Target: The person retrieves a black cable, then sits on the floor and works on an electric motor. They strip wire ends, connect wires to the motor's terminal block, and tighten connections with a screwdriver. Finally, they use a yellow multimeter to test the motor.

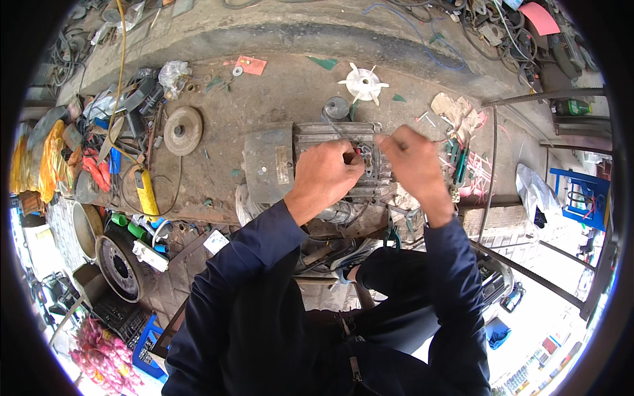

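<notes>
A grey electric motor (267, 142) with a finned body lies on its side in front of me. Its wiring opening (368, 164) faces up and shows small terminals and wires. My left hand (323, 173) is closed in a curled pinch at the left edge of this opening; what the fingers hold is hidden. Just right of the opening hovers my right hand (417, 162), its fingers curled together and slightly blurred. Anything between them is too small to make out. Beyond the motor stands a grey cylinder (337, 107) with a cable.
A white fan wheel (363, 83) lies beyond the motor. To the left are a round metal disc (183, 131), a yellow pendant control (145, 191) and piled tools. Pliers (461, 166) and crumpled paper (457, 113) lie at right, near a bent metal bar (490, 165).
</notes>
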`<move>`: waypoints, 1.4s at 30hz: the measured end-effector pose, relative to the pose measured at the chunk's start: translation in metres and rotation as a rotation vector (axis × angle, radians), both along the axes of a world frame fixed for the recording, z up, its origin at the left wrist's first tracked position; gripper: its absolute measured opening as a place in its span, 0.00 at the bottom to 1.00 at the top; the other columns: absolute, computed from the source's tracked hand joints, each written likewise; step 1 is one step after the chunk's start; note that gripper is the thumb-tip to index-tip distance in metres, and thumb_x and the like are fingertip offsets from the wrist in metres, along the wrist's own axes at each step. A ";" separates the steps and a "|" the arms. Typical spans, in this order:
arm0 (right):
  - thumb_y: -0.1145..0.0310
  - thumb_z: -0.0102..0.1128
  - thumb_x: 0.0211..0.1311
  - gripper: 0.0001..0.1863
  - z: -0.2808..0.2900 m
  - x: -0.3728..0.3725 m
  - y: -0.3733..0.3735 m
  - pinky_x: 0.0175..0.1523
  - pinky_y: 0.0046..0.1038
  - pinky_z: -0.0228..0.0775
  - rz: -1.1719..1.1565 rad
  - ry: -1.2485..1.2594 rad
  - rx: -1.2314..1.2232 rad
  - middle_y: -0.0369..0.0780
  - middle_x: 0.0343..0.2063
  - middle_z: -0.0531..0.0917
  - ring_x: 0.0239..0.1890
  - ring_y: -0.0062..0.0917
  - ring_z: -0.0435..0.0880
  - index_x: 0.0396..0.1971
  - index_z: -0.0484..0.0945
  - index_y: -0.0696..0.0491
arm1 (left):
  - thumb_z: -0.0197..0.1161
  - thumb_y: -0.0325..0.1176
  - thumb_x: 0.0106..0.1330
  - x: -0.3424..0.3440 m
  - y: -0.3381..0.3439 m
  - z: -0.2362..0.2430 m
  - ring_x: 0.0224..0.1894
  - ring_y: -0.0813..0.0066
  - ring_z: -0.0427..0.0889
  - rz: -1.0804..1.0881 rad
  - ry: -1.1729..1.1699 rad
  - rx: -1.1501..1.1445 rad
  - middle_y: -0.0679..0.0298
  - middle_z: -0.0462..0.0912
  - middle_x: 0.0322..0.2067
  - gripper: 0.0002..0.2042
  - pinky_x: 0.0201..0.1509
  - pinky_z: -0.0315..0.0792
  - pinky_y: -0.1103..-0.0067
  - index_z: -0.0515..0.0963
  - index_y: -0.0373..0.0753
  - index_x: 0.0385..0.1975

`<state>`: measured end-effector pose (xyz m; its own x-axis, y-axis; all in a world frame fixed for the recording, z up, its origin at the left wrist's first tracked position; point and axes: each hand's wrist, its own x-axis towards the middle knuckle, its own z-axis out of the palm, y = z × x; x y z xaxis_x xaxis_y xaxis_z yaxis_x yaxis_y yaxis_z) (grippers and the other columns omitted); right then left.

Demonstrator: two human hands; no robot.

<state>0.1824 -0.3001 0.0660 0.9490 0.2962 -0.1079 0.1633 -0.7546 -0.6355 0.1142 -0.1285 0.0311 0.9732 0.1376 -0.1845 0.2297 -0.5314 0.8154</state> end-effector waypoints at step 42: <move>0.61 0.55 0.79 0.25 0.115 -0.009 0.019 0.17 0.26 0.60 -0.040 -0.218 1.255 0.36 0.14 0.66 0.12 0.21 0.63 0.18 0.66 0.53 | 0.64 0.37 0.60 0.000 0.001 -0.004 0.30 0.48 0.86 0.010 -0.013 -0.070 0.50 0.86 0.26 0.11 0.38 0.79 0.62 0.85 0.35 0.30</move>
<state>0.1729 -0.2809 0.1809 0.9221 0.0524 0.3834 0.3453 0.3355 -0.8765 0.1146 -0.1271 0.0268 0.9742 0.1340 -0.1817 0.2239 -0.4705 0.8535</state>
